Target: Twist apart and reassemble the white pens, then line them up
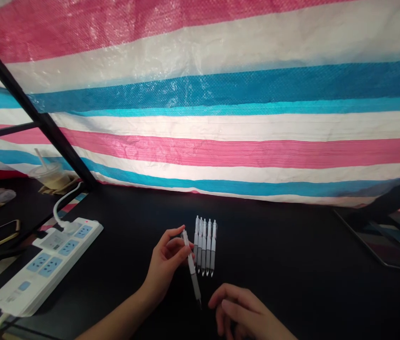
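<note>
The left hand (164, 264) pinches a slim white pen (191, 265), partly covering its barrel; the right hand's (240, 309) loosened fingers (237, 292) half-hide its palm.

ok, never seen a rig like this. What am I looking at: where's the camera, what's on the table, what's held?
No machine here, just a person's two bare hands. The single picture comes from a camera worn on their head, looking forward and down. The left hand has a white retractable pen in its grip, writing tip pointing down toward the person. The right hand is loosely curled near that tip, with nothing visible in it. On the black table, five similar pens lie side by side. A power strip sits at left; striped sheeting hangs behind.
</note>
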### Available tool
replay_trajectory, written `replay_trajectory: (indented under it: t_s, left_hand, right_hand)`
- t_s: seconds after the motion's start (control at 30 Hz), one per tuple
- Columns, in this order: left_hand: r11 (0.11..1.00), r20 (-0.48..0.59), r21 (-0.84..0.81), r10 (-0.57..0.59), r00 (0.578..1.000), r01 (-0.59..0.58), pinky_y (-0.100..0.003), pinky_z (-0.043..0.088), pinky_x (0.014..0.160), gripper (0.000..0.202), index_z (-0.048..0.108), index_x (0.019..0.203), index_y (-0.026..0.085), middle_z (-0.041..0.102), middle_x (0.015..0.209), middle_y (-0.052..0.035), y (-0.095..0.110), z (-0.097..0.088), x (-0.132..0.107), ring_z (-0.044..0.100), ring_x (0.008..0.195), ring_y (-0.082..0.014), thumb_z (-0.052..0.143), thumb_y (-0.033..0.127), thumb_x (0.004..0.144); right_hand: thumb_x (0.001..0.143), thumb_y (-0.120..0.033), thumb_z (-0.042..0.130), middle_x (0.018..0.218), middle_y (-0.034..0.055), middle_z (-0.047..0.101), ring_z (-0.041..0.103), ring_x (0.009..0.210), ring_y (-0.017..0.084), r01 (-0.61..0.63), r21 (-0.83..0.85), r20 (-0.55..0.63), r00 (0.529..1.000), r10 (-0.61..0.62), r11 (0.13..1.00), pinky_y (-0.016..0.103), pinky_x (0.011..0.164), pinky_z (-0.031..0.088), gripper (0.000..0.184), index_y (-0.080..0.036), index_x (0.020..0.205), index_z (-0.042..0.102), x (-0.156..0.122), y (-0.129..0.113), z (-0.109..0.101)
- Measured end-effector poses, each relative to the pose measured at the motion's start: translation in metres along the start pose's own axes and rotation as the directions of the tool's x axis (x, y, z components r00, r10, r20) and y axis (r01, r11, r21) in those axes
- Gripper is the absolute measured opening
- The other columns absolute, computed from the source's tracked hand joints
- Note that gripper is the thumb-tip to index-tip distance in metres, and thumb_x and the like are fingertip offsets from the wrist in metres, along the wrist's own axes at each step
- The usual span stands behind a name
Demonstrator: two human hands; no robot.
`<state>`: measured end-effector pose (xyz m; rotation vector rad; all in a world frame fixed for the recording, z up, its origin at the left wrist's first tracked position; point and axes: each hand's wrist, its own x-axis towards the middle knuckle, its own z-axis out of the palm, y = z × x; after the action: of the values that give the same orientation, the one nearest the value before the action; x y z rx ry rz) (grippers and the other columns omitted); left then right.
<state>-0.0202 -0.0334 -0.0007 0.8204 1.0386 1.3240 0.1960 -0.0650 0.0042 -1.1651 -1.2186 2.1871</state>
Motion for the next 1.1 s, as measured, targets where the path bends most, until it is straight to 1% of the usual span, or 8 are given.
replay_trajectory:
  t_s: [0.2,0.33,0.47,0.63,0.83,0.9,1.0,1.1]
  left_hand:
    - [1.000,-0.006,-0.004,0.006,1.000,-0.006,-0.033,0.057,0.068,0.045,0.062,0.116,0.021,0.072,0.084,-0.0043,-0.001,-0.001,0.002,0.069,0.073,-0.0194,0.080,0.027,0.076]
    - [1.000,0.009,0.005,-0.005,1.000,0.005,-0.030,0.056,0.068,0.046,0.061,0.121,0.022,0.072,0.087,-0.0044,0.001,-0.001,0.003,0.069,0.072,-0.0179,0.077,0.028,0.079]
    - [1.000,-0.013,-0.010,-0.006,1.000,0.006,-0.031,0.056,0.068,0.048,0.062,0.119,0.022,0.072,0.086,-0.0044,0.001,-0.001,0.004,0.069,0.072,-0.0182,0.080,0.031,0.075]
    - [1.000,-0.043,-0.019,-0.002,0.999,0.001,-0.030,0.056,0.066,0.056,0.060,0.124,0.023,0.072,0.087,-0.0048,0.002,0.000,0.007,0.068,0.072,-0.0185,0.081,0.034,0.074]
    - [0.999,-0.047,-0.017,0.031,0.998,-0.032,-0.032,0.056,0.066,0.046,0.062,0.115,0.020,0.073,0.084,-0.0048,0.002,-0.001,0.010,0.068,0.072,-0.0183,0.081,0.030,0.074]
    - [1.000,-0.042,-0.005,0.030,0.999,-0.030,-0.032,0.057,0.067,0.048,0.060,0.119,0.020,0.072,0.086,-0.0051,0.003,-0.002,0.010,0.068,0.072,-0.0177,0.079,0.030,0.076]
    - [0.999,-0.045,0.018,0.028,0.999,-0.027,-0.030,0.056,0.068,0.058,0.054,0.129,0.021,0.072,0.086,-0.0041,0.007,0.000,0.013,0.068,0.073,-0.0168,0.078,0.030,0.077]
    - [0.996,-0.019,0.070,0.064,0.998,-0.063,-0.028,0.055,0.067,0.065,0.051,0.135,0.022,0.069,0.085,-0.0025,0.015,0.001,0.022,0.067,0.073,-0.0171,0.078,0.033,0.077]
  right_hand:
    - [0.081,-0.054,0.061,0.070,0.0029,0.063,0.056,0.056,0.011,0.024,-0.040,0.022,0.999,-0.023,0.999,0.019,0.046,0.037,0.042,-0.014,0.094,0.063,0.001,0.002,-0.001]
    - [0.081,-0.051,0.061,0.070,0.0026,0.062,0.056,0.056,0.010,0.020,-0.031,0.024,1.000,-0.019,0.999,0.018,0.046,0.037,0.041,-0.013,0.095,0.063,0.002,0.001,-0.001]
    - [0.080,-0.051,0.062,0.070,0.0018,0.062,0.056,0.055,0.010,0.030,-0.022,0.009,1.000,-0.029,0.999,0.018,0.045,0.038,0.040,-0.013,0.094,0.064,0.002,0.000,-0.002]
    - [0.079,-0.050,0.064,0.069,0.0011,0.063,0.057,0.055,0.011,0.061,-0.014,-0.019,0.998,-0.061,0.998,0.018,0.044,0.040,0.039,-0.014,0.093,0.065,-0.001,-0.002,-0.003]
    - [0.079,-0.052,0.065,0.069,0.0019,0.063,0.056,0.053,0.010,0.093,-0.009,-0.005,0.996,-0.093,0.996,0.017,0.041,0.040,0.042,-0.013,0.093,0.063,0.003,0.001,-0.006]
    - [0.078,-0.054,0.065,0.069,0.0016,0.063,0.056,0.053,0.010,0.111,-0.009,-0.008,0.994,-0.111,0.994,0.017,0.041,0.041,0.043,-0.013,0.093,0.063,0.005,0.003,-0.008]
    - [0.078,-0.056,0.066,0.069,0.0009,0.062,0.056,0.053,0.010,0.129,-0.018,-0.022,0.991,-0.129,0.992,0.017,0.041,0.041,0.045,-0.014,0.094,0.064,0.006,0.003,-0.012]
    - [0.080,-0.055,0.065,0.070,0.0006,0.062,0.056,0.055,0.010,0.159,-0.019,-0.056,0.986,-0.160,0.987,0.017,0.042,0.041,0.043,-0.014,0.095,0.064,0.006,0.000,-0.019]
